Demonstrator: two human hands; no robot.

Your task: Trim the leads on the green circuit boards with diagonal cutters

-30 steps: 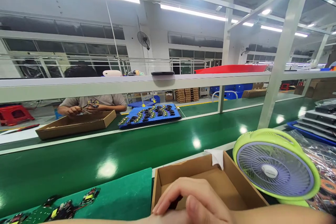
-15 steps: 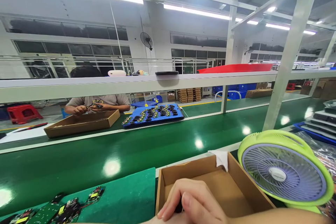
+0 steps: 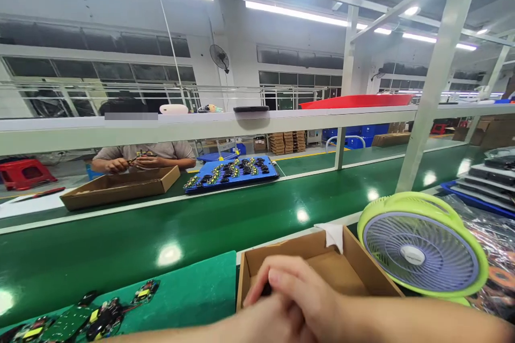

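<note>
One right hand (image 3: 309,286) is folded over the left hand (image 3: 273,316), the two pressed together over the near side of an open cardboard tray (image 3: 364,265); whether either grips anything cannot be told. That tray lies by the near edge of the bench (image 3: 209,230), a white cloth (image 3: 333,237) over its far right corner, between a green mat (image 3: 197,289) bearing circuit boards (image 3: 105,316) and a lime-green fan (image 3: 418,252). Along the far edge sit a blue tray (image 3: 270,165) of boards and, farther left, a brown box (image 3: 124,192) near a co-worker's hand (image 3: 117,165).
</note>
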